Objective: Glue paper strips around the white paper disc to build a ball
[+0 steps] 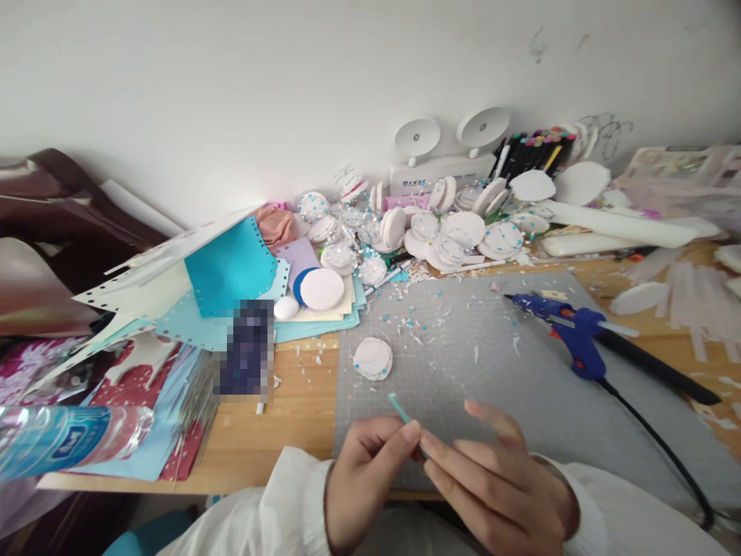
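Note:
Close to the front edge of the grey cutting mat (445, 371), my left hand (370, 471) is closed, its thumb and finger pinching a thin teal strip (400, 407). One end of the strip sticks up past the thumb. My right hand (498, 486) meets the left at the strip's lower part, fingertips pressed together there and one finger raised. What lies between the right fingertips is mostly hidden. Just beyond the hands, a round white disc (373, 358) wound with beaded thread with small blue dots lies on the mat.
A blue glue gun (559, 324) lies on the mat's right side, its black cord running to the front. White discs (428, 232) pile up at the back. Teal felt sheets (228, 266) and a water bottle (69, 442) are at left. Clear glue sticks (688, 301) lie at right.

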A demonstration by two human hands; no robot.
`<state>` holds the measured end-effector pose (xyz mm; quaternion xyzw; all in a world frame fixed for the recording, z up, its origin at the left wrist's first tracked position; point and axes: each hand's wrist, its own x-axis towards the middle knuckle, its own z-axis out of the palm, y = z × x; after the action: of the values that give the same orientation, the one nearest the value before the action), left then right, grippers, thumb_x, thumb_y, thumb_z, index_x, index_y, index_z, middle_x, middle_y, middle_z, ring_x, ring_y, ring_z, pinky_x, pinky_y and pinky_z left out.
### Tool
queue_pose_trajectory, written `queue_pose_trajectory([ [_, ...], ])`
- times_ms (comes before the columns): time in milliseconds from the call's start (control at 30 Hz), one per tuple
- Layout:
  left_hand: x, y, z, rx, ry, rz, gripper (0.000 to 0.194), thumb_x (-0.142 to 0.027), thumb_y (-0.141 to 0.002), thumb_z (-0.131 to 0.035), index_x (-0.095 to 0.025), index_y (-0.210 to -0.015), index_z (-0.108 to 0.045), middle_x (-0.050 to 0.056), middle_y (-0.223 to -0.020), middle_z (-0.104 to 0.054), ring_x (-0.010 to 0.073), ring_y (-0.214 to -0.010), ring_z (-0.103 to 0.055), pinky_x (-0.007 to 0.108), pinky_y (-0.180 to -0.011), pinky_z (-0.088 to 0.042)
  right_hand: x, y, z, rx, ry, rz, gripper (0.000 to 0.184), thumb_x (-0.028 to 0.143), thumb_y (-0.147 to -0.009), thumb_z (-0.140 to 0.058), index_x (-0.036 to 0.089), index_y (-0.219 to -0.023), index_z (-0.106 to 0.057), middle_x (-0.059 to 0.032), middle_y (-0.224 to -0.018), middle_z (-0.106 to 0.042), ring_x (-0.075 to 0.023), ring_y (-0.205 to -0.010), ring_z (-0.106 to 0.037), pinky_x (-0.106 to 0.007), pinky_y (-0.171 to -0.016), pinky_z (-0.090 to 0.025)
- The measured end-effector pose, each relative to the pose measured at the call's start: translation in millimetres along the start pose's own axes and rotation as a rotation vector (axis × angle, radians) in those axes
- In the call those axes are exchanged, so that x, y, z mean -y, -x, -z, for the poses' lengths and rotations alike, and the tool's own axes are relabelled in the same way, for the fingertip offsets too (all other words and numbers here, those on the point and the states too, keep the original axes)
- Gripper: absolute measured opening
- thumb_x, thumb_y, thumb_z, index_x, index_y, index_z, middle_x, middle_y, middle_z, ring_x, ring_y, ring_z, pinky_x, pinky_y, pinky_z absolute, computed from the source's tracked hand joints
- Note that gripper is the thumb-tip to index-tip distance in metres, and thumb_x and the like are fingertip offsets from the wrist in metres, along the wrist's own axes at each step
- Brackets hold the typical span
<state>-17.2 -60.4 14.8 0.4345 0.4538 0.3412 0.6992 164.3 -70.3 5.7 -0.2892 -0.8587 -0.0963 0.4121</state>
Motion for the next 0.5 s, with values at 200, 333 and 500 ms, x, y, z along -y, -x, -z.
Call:
queue_pose_trajectory([
  [200,9,-10,0.7,-0.076,0.101,0.029,0.041,-0.05,-0.081,-0.063,-0.013,-0.061,-0.064,0.002,-0.06,-0.06,0.0137,-0.065,-0.052,0.027,-0.068,-0.042,-13,-1,-4,0.114,-0.212,0.044,0.032,0.009,-0.084,-0.04,0.013,-0.105,-0.063,-0.0115,-0.103,-0.072,-0.0177,-0.095,-0.066,-0.041,-0.098,-0.049],
  [333,8,-19,8.9,-0.035,0.17,-0.033,0.042,-0.048,-0.084,-0.058,-0.013,-0.063,-0.068,0.005,-0.061,-0.064,0.0166,-0.066,-0.056,0.029,-0.07,-0.044,-22,13,4,0.149,-0.33,-0.189,0.039,0.009,-0.078,-0.05,0.016,-0.116,-0.054,-0.0126,-0.107,-0.067,-0.0214,-0.106,-0.061,-0.038,-0.089,-0.054],
  [500,0,-28,25.7,-0.006,-0.091,-0.238,0.043,-0.048,-0.086,-0.056,-0.015,-0.062,-0.07,0.006,-0.063,-0.064,0.0158,-0.065,-0.056,0.029,-0.067,-0.042,-51,55,33,-0.313,0.239,-0.826,0.017,0.019,-0.072,-0.063,0.022,-0.088,-0.057,-0.0099,-0.08,-0.063,-0.0259,-0.075,-0.062,-0.042,-0.069,-0.051],
])
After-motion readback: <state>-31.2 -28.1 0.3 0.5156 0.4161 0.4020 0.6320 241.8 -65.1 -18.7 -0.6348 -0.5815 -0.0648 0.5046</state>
